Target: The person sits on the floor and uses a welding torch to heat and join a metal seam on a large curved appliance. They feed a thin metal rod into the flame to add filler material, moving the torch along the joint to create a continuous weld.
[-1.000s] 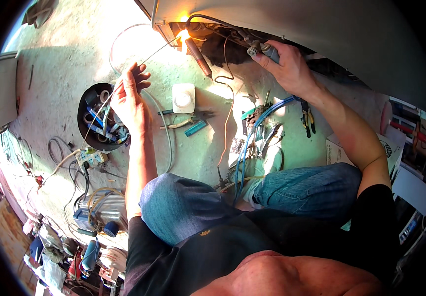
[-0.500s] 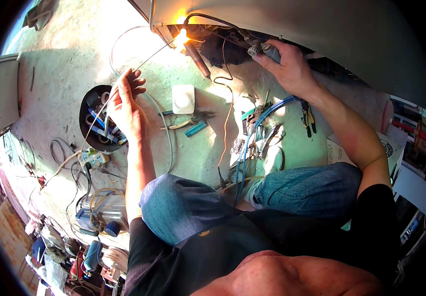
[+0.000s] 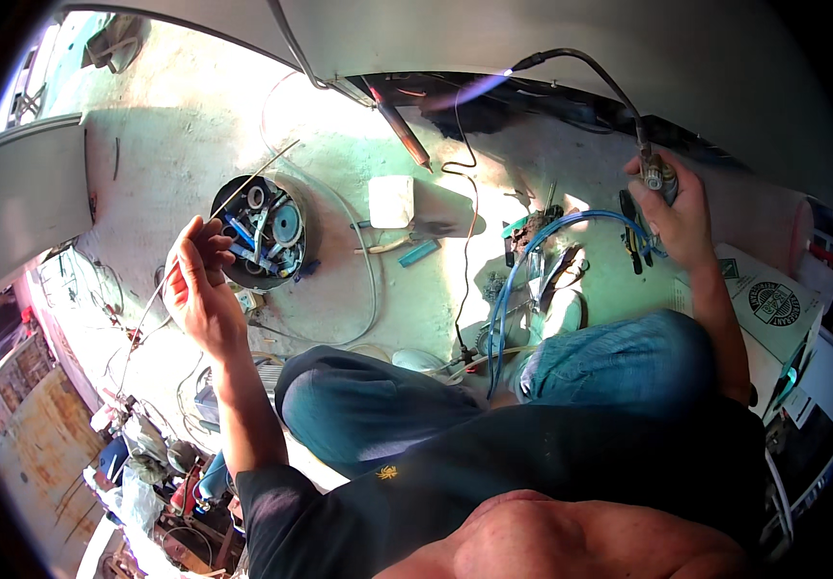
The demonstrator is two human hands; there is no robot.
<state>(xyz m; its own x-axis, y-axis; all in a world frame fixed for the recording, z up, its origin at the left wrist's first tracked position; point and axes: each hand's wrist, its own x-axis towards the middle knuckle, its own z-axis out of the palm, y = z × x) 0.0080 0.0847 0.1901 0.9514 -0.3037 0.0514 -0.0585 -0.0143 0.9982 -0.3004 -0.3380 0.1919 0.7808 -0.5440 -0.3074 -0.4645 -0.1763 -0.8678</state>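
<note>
The left hand [image 3: 199, 285] is pinching a thin rod [image 3: 243, 183], fingers narrow. The right hand [image 3: 672, 212] is gripping the torch handle [image 3: 655, 174]. The rod is probably light and whippy, best held near its lower end.

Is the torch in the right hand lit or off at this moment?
Lit. A pale bluish flame streams from the torch nozzle; the right hand grips its valve end.

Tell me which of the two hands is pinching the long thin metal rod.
The left hand, raised beside the round black tub, pinches the thin rod. The right hand grips a torch handle instead.
</note>
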